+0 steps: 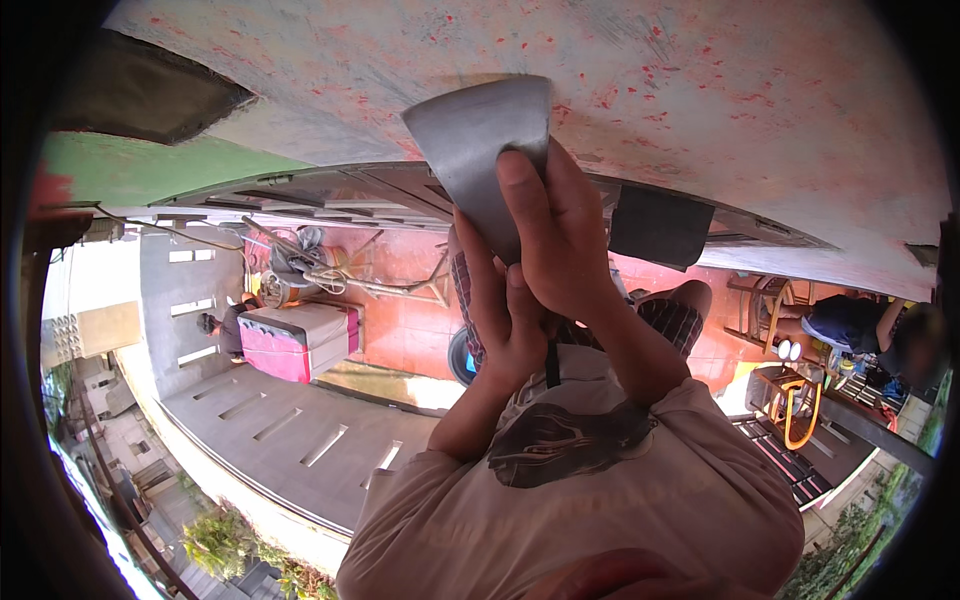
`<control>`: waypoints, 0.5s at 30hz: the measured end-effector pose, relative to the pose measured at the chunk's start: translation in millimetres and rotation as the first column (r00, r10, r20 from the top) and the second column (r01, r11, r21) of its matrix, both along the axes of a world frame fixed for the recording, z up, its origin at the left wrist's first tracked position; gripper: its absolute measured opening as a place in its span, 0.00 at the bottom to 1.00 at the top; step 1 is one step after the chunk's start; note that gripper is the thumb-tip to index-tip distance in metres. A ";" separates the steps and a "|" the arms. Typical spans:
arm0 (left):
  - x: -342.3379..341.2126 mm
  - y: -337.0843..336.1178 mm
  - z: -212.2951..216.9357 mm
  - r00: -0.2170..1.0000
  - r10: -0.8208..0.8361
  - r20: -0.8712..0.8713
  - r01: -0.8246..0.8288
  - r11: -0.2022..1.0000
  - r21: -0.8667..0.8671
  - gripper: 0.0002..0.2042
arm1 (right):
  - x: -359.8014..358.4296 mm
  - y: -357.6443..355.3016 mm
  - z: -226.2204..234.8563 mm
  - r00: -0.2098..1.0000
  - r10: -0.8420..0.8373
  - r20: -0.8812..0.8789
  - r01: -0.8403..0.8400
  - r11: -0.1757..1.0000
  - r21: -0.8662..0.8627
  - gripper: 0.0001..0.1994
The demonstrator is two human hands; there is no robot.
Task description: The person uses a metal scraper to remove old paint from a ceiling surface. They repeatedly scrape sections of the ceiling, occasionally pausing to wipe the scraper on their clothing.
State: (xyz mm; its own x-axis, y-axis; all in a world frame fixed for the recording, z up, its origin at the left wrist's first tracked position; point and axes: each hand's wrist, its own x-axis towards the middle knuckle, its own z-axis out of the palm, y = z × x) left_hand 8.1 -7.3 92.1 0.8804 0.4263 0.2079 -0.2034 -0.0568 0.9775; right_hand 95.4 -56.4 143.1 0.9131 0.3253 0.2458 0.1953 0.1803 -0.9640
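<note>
A grey metal axe head [478, 128], flared to a curved edge and tapering toward me, is tilted over the pale surface [690, 110] dotted with red specks. My right hand [565, 235] grips its right side, with the thumb pressed flat on the face and the fingers behind. Under the narrow end, my left hand [505, 325] closes around the lower part, its fingers along the left side. The palms and the axe head's underside are hidden. Whether the curved edge touches the surface I cannot tell. A black sheet [660, 225] hangs over the surface's near edge, right of my hands.
A dark rectangular piece [150, 90] lies at the far left, beside a green strip [160, 165]. Beyond are a pink and white box [300, 340] and a person [230, 330] at left. Another person [855, 322] is at right, near wooden chairs [765, 305].
</note>
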 end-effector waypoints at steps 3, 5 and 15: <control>0.1 -0.4 0.2 0.996 -0.037 0.078 0.050 0.983 -0.176 0.33 | -0.9 -4.4 -4.1 1.000 -0.016 -0.022 0.015 0.999 -0.042 0.15; -3.9 -0.5 -1.3 0.998 -0.063 0.000 0.062 0.990 -0.128 0.33 | -1.5 -3.1 -10.3 0.999 -0.041 0.013 0.042 0.997 -0.071 0.16; -19.8 21.0 -35.7 0.945 -0.289 0.152 0.323 0.897 -0.303 0.36 | 3.0 -5.3 -36.8 0.999 0.032 0.031 -0.026 0.986 -0.168 0.16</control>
State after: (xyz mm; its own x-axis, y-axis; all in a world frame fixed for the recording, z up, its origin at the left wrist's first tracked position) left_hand -11.8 13.7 56.4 0.9596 0.1979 0.1999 -0.2580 0.3361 0.9058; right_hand 98.4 -61.8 106.3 0.8949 0.3903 0.2163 0.2253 0.0233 -0.9740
